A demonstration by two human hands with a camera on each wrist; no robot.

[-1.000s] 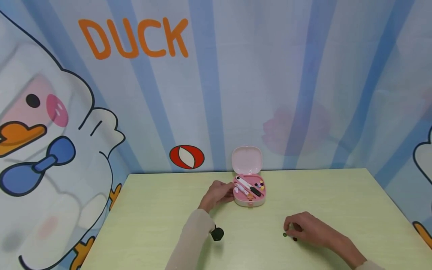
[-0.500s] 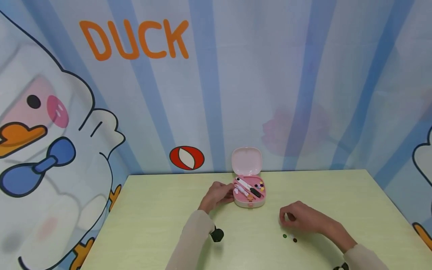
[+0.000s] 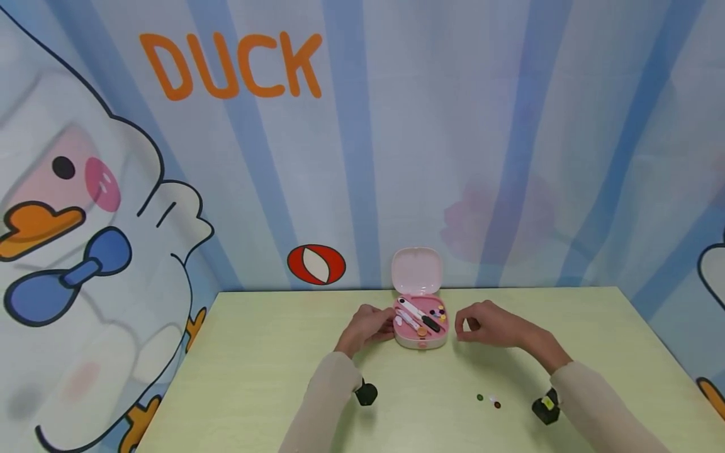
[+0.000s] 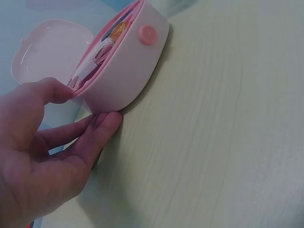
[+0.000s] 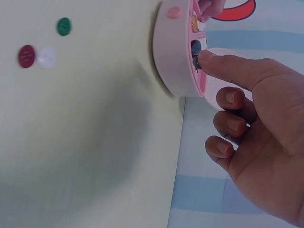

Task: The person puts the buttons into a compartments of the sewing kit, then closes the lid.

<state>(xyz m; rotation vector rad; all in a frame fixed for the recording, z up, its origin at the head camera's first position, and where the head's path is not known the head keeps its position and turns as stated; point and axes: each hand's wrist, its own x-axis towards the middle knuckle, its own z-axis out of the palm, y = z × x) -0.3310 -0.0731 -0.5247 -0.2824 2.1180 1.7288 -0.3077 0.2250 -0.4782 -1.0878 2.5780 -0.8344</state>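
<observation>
A pink and white sewing kit box [image 3: 421, 343] stands at the back of the table with its lid [image 3: 416, 270] raised. Inside lie a white tool with a black end, thread and several small buttons [image 3: 438, 312]. My left hand [image 3: 365, 328] grips the box's left side, thumb at the rim and fingers low on the wall. Just right of the box, my right hand [image 3: 491, 324] holds thumb and index finger together in a pinch; a small dark button shows by the thumb tip, mostly hidden. On the table lie a green button [image 5: 63, 26], a dark red button [image 5: 26, 56] and a white button [image 5: 46, 58].
The yellow-green tabletop [image 3: 260, 352] ends at the back against a blue striped curtain [image 3: 408, 126] with duck pictures. Dark wrist cameras [image 3: 367, 394] hang beneath both sleeves.
My right hand has risen from the loose buttons and moved back and left to the box's right side, leaving three buttons exposed. The left hand keeps its place at the box.
</observation>
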